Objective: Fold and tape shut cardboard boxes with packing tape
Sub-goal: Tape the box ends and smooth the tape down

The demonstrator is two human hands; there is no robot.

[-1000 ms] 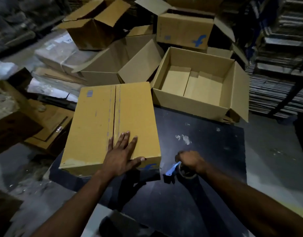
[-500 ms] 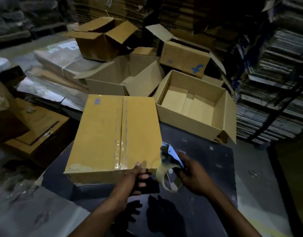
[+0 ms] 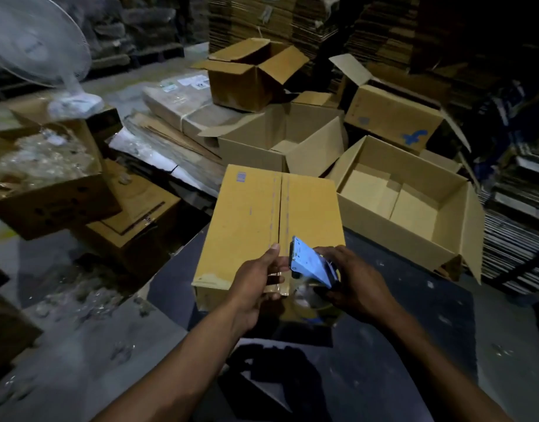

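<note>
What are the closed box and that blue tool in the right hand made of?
The closed box looks like matte brown corrugated cardboard, with creased flaps meeting at a centre seam. The tape dispenser in the right hand shows a smooth light-blue plate, probably painted metal or plastic; blur leaves that open. The clear, glossy strip at the near edge looks like plastic tape.

Two bare forearms reach forward side by side, wrists close together. The left hand [image 3: 256, 278] curls its fingers in a pinching grip, thumb extended forward. The right hand [image 3: 353, 287] is wrapped in a firm grip, knuckles up.
</note>
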